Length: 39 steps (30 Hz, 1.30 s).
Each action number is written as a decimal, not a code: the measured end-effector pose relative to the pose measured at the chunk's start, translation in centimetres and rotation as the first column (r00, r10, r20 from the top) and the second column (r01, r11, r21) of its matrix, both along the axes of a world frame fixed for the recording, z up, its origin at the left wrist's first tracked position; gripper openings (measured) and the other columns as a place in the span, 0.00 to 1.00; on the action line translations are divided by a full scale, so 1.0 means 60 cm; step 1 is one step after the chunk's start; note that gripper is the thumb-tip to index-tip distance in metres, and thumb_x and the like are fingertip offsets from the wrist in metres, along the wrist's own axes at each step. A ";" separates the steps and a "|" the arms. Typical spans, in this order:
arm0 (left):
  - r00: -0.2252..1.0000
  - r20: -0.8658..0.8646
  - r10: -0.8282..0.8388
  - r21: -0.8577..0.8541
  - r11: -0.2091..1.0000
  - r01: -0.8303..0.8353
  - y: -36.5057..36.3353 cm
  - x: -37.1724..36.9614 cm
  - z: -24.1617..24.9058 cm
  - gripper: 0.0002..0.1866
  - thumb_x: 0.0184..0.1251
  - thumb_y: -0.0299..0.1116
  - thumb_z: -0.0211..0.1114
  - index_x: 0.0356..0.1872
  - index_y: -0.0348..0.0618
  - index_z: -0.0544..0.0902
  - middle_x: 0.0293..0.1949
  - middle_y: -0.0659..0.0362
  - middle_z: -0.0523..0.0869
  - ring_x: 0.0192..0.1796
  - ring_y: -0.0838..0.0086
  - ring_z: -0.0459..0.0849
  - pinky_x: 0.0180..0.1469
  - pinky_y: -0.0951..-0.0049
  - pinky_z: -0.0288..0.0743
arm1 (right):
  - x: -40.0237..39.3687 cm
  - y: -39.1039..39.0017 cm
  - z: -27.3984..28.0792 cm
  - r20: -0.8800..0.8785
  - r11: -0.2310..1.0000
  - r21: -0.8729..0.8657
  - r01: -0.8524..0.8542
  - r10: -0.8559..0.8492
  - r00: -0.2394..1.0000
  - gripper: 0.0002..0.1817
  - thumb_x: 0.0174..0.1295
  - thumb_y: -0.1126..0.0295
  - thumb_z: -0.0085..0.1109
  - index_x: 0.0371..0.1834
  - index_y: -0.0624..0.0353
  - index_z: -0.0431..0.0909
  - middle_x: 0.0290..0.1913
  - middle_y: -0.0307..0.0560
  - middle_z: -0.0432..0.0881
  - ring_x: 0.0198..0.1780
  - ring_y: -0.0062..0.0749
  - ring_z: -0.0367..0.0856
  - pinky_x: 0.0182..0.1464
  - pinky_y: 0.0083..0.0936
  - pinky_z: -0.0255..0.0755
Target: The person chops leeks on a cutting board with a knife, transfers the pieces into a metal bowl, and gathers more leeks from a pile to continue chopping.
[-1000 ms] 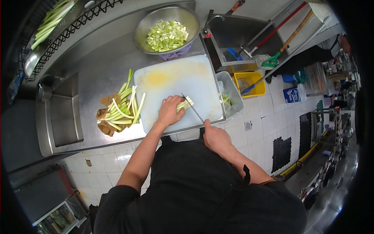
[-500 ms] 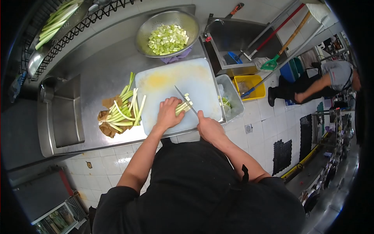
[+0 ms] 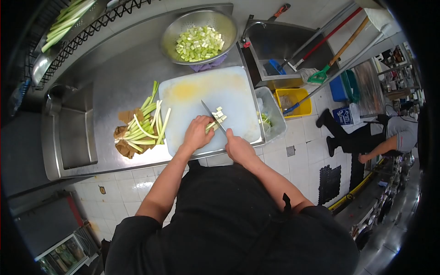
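Note:
My left hand [image 3: 197, 133] is closed, its fingers pressing a small bunch of pale green stalks, which look like celery [image 3: 209, 127], onto the white cutting board [image 3: 238, 94]. In my right hand [image 3: 239, 147] is the handle of a kitchen knife [image 3: 210, 111]. Its blade slants across the cut end of the bunch, close to my left fingertips. Short cut pieces [image 3: 220, 111] lie just past the blade. Left of the board, whole stalks [image 3: 144, 133] rest on crumpled brown paper [image 3: 123, 149]. Behind the board, a metal colander [image 3: 168, 39] holds many chopped pieces [image 3: 199, 43].
A grey bin [image 3: 275, 126] with scraps stands against the board's right side, beside a yellow bucket [image 3: 307, 110]. A sink basin [image 3: 80, 146] is at the left and another sink [image 3: 293, 43] at the back right. A person [image 3: 366, 137] is at the far right.
The knife and my right hand have shifted left, nearer my left fingers, and more cut pieces lie beside the blade. The other person has moved nearer the bottom right counter.

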<state>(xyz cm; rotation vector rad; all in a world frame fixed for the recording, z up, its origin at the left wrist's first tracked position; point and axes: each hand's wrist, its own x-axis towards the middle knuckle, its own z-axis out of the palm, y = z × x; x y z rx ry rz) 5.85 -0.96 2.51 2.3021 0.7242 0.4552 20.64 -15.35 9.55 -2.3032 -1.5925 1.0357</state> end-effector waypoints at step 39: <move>0.974 0.176 0.141 0.052 0.987 -0.152 -0.004 -0.049 0.016 0.18 0.56 0.29 0.72 0.49 0.38 0.82 0.53 0.52 0.83 0.56 0.51 0.79 0.62 0.56 0.73 | -0.012 0.008 0.012 0.071 0.996 0.021 -0.088 0.086 0.994 0.14 0.67 0.72 0.52 0.51 0.66 0.63 0.29 0.68 0.84 0.34 0.68 0.84 0.39 0.59 0.76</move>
